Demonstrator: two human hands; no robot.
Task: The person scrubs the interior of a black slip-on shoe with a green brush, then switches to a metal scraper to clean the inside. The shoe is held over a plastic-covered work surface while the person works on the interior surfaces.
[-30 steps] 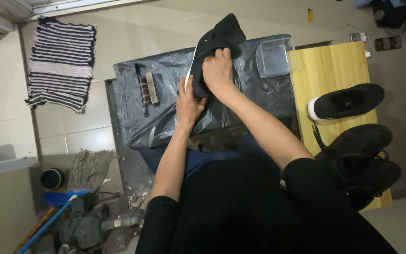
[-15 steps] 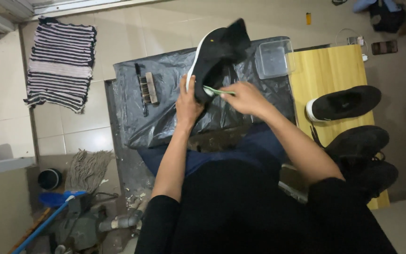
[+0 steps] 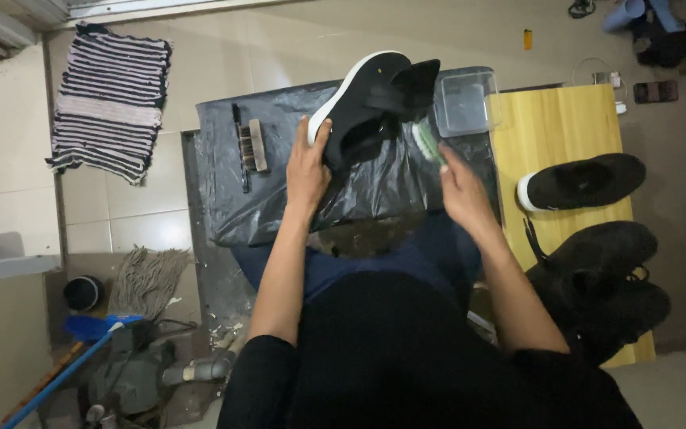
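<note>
Both hands are working over the black plastic sheet [image 3: 279,199] right now. Left hand [image 3: 307,171] is gripping a black shoe [image 3: 367,107] with a white sole, thumb and fingers wrapping its heel end, and it is holding the shoe up, tilted on its side above the sheet. Right hand [image 3: 462,191] is closing around a green brush [image 3: 429,141], whose head is sitting just beside the shoe's open top; whether the bristles are touching the shoe, I cannot tell.

A clear tub [image 3: 466,99] is resting at the sheet's far right corner, near the brush. A wooden scrub brush [image 3: 257,145] is lying on the sheet to the left, well apart from the shoe. On the yellow surface [image 3: 557,119] to the right, a second black shoe [image 3: 585,181] is lying on its side, and more dark shoes [image 3: 609,274] are piling up nearer the person. A striped mat [image 3: 109,103] is lying on the tiled floor at upper left, and a mop head [image 3: 148,282] is lying lower left.
</note>
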